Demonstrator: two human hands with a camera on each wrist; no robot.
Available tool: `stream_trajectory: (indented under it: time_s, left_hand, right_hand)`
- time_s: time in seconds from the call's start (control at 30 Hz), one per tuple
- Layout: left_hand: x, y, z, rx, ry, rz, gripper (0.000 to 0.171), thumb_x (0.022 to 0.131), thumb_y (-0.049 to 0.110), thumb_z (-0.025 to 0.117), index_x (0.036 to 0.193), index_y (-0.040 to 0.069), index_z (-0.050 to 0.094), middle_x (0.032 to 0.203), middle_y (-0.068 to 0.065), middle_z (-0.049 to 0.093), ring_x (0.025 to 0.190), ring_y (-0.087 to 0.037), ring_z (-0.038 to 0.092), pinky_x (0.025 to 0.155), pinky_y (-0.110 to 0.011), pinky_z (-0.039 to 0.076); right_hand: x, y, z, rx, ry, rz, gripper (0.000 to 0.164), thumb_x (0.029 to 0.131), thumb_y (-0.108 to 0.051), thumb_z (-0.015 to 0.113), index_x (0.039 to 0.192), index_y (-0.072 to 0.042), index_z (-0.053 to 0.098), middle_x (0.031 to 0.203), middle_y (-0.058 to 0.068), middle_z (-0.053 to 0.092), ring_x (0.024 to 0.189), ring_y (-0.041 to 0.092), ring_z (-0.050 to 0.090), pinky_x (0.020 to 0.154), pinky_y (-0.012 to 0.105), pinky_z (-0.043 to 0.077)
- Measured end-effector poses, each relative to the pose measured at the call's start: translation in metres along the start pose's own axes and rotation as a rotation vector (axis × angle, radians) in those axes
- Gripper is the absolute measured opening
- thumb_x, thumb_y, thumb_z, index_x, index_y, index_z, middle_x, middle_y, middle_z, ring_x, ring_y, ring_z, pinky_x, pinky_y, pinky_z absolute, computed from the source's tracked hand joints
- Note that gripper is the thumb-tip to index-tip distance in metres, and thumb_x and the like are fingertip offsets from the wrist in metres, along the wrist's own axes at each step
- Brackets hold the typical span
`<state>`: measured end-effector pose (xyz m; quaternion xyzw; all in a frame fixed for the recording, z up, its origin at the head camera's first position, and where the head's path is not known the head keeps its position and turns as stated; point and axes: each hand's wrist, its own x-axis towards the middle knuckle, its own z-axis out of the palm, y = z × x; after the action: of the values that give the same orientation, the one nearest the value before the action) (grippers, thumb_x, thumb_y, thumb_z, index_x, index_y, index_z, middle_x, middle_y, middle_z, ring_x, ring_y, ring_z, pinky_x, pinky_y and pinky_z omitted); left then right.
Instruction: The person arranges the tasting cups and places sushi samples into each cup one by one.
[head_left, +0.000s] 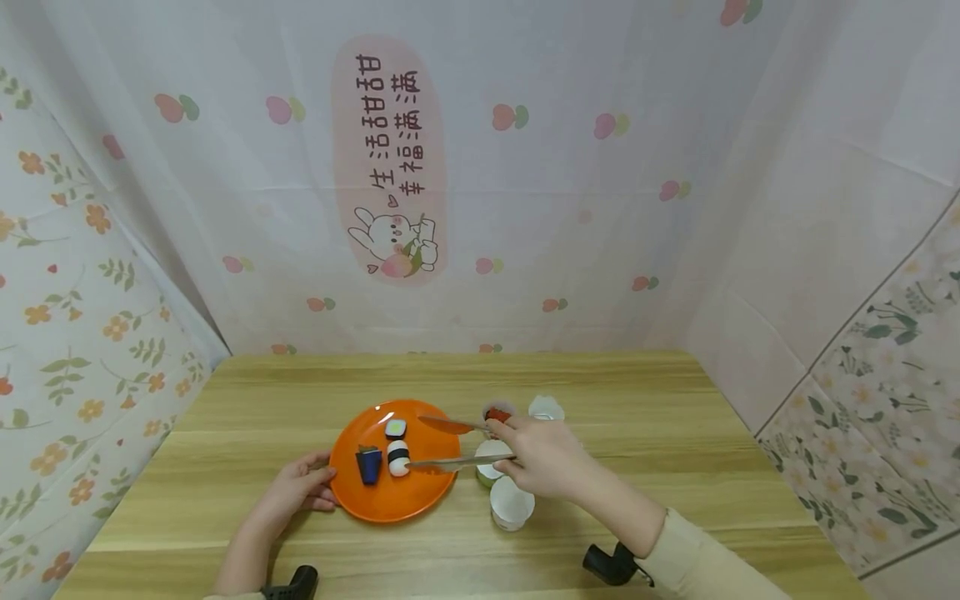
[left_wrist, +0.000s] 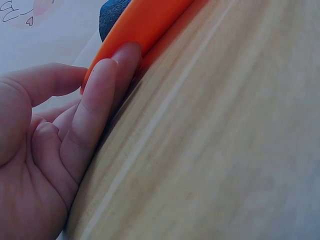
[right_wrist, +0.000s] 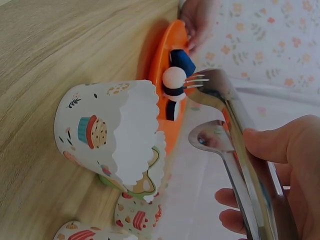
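Note:
An orange plate (head_left: pixel 405 502) lies on the wooden table. At its left rim, my left hand (head_left: pixel 298 486) pinches the edge between thumb and fingers, the fingers under the rim in the left wrist view. My right hand (head_left: pixel 546 457) grips metal serving tongs (right_wrist: pixel 239 132) with one fork end and one spoon end, spread apart over the plate's right side. The fork tines overlap a white sushi piece with a black band (head_left: pixel 398 458) in the right wrist view. Beside that piece sit a small round sushi roll (head_left: pixel 395 428) and a dark blue wedge-shaped piece (head_left: pixel 368 465).
Several scalloped paper cups stand right of the plate. The nearest is a white cup (head_left: pixel 512 505); a cup with something red inside (head_left: pixel 498 412) is farther back, partly behind my right hand. A patterned curtain (head_left: pixel 465 317) hangs along the table's far edge.

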<state>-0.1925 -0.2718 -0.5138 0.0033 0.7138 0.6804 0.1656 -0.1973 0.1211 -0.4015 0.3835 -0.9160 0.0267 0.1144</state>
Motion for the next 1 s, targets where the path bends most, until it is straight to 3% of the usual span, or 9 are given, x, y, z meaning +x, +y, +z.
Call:
stream_trajectory:
  time_s: [0.33,0.6,1.0]
  left_hand:
    - [0.000,0.000,0.000,-0.007,0.005,0.002,0.060,0.100,0.010,0.048,0.141,-0.019,0.016,0.092,-0.013,0.065,0.070,-0.021,0.066,0.067,-0.036,0.058]
    - [0.000,0.000,0.000,-0.006,0.001,0.002,0.061,0.100,0.011,0.048,0.142,-0.019,0.015,0.092,-0.013,0.065,0.070,-0.021,0.066,0.067,-0.036,0.058]
    - [0.001,-0.001,0.000,-0.012,0.005,0.009,0.060,0.099,0.009,0.049,0.141,-0.019,0.016,0.092,-0.012,0.065,0.070,-0.020,0.066,0.066,-0.036,0.058]
  right_hand:
    - [0.010,-0.006,0.005,0.000,-0.019,-0.028,0.052,0.085,-0.038,0.071,0.128,-0.011,0.062,0.095,-0.002,0.063,0.052,0.001,0.040,0.038,0.016,0.031]
    - [0.018,-0.008,0.009,0.019,-0.033,-0.034,0.047,0.085,-0.036,0.073,0.124,-0.013,0.063,0.081,-0.005,0.057,0.052,0.003,0.039,0.038,0.017,0.032]
    - [0.025,-0.012,0.015,0.071,-0.060,-0.036,0.046,0.086,-0.033,0.072,0.125,-0.011,0.063,0.101,-0.002,0.066,0.063,0.004,0.053,0.046,0.016,0.039]
